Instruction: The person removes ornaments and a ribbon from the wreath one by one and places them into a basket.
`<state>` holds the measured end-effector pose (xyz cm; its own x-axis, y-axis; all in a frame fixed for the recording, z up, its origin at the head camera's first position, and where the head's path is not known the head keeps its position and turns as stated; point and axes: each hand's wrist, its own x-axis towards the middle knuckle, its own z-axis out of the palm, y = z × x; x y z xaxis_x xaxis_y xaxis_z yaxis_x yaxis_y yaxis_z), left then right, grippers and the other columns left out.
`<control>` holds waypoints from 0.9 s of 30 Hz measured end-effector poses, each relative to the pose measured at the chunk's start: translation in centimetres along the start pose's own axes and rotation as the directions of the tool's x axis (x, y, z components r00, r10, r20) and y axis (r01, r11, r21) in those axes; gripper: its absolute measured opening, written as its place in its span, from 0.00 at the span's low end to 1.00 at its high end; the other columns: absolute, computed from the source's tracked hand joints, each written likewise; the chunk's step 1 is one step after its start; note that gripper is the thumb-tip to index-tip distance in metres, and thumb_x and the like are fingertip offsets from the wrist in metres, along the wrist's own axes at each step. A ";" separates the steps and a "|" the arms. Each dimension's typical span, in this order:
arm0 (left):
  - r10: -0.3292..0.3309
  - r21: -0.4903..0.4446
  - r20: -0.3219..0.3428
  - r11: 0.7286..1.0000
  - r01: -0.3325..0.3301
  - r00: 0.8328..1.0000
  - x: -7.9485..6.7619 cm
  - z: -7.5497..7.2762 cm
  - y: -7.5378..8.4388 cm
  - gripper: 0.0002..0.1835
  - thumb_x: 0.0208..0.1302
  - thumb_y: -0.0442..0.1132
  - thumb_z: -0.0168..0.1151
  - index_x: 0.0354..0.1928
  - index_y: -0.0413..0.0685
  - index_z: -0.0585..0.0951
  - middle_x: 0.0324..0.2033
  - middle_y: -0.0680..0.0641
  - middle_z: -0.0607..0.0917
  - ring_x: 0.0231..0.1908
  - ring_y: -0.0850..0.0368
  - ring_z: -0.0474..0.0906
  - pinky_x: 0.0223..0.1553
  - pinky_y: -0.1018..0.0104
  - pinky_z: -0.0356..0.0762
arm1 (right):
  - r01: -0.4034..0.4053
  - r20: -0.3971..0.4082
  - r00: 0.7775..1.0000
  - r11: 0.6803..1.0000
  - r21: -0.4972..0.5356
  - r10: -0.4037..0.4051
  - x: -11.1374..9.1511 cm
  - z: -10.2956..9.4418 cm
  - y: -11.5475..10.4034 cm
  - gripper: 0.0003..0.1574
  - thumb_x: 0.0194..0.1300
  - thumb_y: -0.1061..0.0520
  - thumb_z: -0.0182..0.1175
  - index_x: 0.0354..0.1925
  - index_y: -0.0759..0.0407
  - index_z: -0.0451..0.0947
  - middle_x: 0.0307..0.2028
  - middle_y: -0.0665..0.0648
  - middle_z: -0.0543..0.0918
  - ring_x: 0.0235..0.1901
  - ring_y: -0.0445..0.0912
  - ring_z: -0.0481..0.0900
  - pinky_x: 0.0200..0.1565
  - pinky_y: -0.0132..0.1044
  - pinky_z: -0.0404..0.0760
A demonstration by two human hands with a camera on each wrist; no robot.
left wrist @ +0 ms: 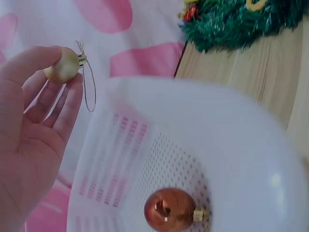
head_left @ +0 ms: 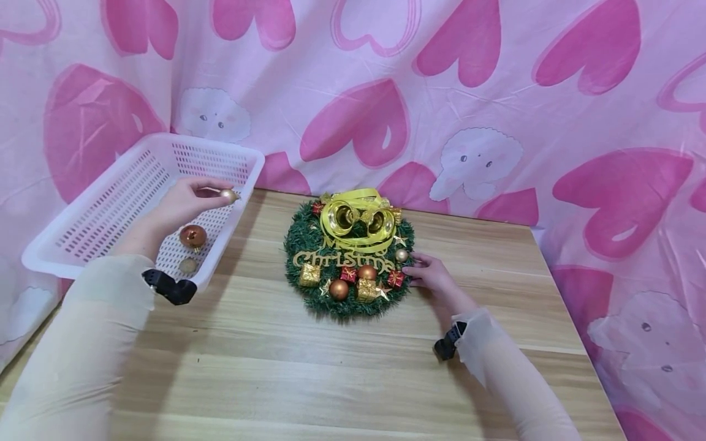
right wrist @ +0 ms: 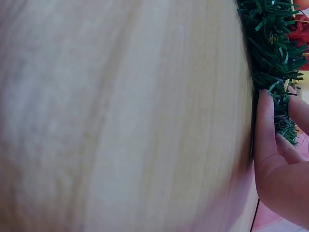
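Over the white basket, my left hand [head_left: 179, 205] pinches a small gold bauble [left wrist: 63, 67] between thumb and fingers; its thin hanging loop dangles free in the left wrist view. A green Christmas wreath [head_left: 298, 236] lies flat on the table, dressed with copper baubles, small gift boxes, stars and gold "Merry Christmas" lettering. Two gold bells with yellow ribbon [head_left: 358, 223] sit at its top. My right hand [head_left: 436, 278] grips the wreath's right edge, and the right wrist view has greenery between its thumb and fingers.
At the left stands the white perforated basket [head_left: 255, 162]. Inside it lie a copper bauble [head_left: 193, 236] and a smaller dull-gold ball [head_left: 188, 266]. A pink heart-patterned curtain [head_left: 353, 122] hangs behind the wooden table [head_left: 276, 367].
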<state>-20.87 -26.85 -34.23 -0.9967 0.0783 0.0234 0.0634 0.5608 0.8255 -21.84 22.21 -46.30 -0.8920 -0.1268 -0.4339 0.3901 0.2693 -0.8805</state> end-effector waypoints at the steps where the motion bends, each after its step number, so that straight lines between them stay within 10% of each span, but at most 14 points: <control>1: -0.004 0.000 -0.011 1.000 0.004 1.000 0.0 -0.2 -0.2 0.19 0.58 0.46 0.65 0.52 0.52 0.80 0.32 0.76 0.78 0.36 0.80 0.76 0.41 0.83 0.71 | -0.002 -0.001 1.000 1.000 0.000 0.002 0.0 0.0 0.0 0.44 0.59 0.64 0.61 0.70 0.62 0.53 0.38 0.52 0.70 0.30 0.38 0.79 0.37 0.32 0.84; 16: -0.053 0.001 0.006 0.999 0.053 0.999 -0.4 -1.8 -3.1 0.09 0.58 0.46 0.65 0.36 0.74 0.79 0.32 0.75 0.76 0.35 0.79 0.74 0.43 0.80 0.68 | 0.001 0.010 1.000 1.000 -0.016 -0.001 0.0 0.0 -0.3 0.44 0.60 0.64 0.61 0.70 0.62 0.52 0.37 0.51 0.73 0.28 0.37 0.80 0.35 0.30 0.83; 27: -0.151 0.114 0.061 0.983 0.143 0.987 -0.5 -2.1 -4.1 0.32 0.59 0.50 0.64 0.59 0.37 0.72 0.33 0.71 0.79 0.32 0.82 0.71 0.49 0.65 0.66 | -0.003 0.002 1.000 1.000 -0.009 0.003 0.0 0.0 -0.1 0.44 0.60 0.64 0.61 0.70 0.63 0.53 0.38 0.52 0.72 0.29 0.37 0.80 0.36 0.31 0.83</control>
<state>-20.69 -30.90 -36.48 -0.9898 0.0427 -0.1357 -0.0746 0.6567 0.7505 -21.88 22.18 -46.27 -0.8906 -0.1277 -0.4365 0.3902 0.2785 -0.8776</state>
